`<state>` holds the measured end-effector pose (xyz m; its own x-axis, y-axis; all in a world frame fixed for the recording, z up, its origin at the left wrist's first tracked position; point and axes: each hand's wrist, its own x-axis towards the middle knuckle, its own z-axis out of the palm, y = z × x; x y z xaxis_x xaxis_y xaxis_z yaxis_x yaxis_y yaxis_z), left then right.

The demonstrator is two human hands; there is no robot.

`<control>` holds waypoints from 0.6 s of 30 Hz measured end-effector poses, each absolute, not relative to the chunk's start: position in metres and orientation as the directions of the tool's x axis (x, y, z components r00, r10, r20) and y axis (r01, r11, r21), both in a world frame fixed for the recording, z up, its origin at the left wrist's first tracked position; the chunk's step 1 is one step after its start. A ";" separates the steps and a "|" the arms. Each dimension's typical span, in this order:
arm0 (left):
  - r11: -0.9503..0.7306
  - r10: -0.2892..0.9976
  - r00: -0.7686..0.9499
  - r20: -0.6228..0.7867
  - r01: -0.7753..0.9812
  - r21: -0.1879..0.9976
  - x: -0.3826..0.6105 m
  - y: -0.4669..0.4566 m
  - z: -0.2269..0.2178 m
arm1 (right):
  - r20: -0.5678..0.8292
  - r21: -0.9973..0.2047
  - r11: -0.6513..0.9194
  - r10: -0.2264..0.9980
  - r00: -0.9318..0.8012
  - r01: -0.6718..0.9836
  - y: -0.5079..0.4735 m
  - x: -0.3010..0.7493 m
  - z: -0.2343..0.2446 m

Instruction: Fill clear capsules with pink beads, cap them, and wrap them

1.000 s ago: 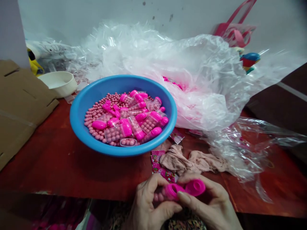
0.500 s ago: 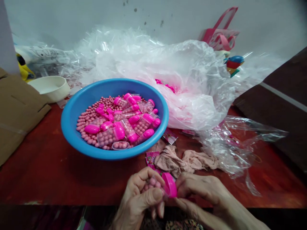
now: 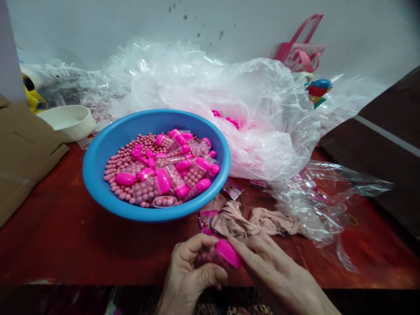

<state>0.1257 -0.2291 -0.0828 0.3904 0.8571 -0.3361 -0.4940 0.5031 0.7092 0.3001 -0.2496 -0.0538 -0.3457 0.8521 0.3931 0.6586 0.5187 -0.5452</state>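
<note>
Near the table's front edge, my left hand [image 3: 185,275] grips a small clear candy container [image 3: 210,258] filled with pink balls, thumb on one side and fingers on the other. Its bright pink cap [image 3: 229,253] faces right and sits on the container's end. My right hand [image 3: 274,269] has its fingers stretched out and lies against the cap's right side; its thumb is hidden. Beyond my hands, a blue basin [image 3: 98,192] holds loose pink balls [image 3: 123,164] and several filled containers with pink caps [image 3: 197,170].
A crumpled pinkish cloth [image 3: 232,221] and small pink printed packets [image 3: 207,218] lie just past my hands. Clear plastic bags [image 3: 272,131] fill the back right. Cardboard boxes [image 3: 26,157] flank both sides, and a cream bowl [image 3: 74,124] stands behind left.
The pink cap, formerly tilted at the container's mouth, now sits flush on it. My right hand has gone from curled fingers at the cap to straight fingers against it.
</note>
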 end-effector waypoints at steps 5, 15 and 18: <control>0.512 0.858 0.325 -0.399 -0.461 0.725 0.129 -0.234 -0.078 | 0.525 -0.434 0.649 0.746 -0.410 0.625 -0.246 0.296 -0.060; 0.398 0.917 0.078 -0.392 -0.254 0.881 0.133 -0.250 -0.081 | 0.515 -0.417 0.575 0.788 -0.339 0.703 -0.258 0.293 -0.057; 0.390 0.921 0.108 -0.374 -0.250 0.886 0.135 -0.251 -0.075 | 0.537 -0.376 0.575 0.774 -0.335 0.726 -0.261 0.290 -0.058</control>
<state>0.1351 -0.2508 -0.0747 0.1077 0.9210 -0.3743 -0.2500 0.3895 0.8864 0.2896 -0.2609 -0.0578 -0.3354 0.7741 0.5370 0.7264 0.5754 -0.3758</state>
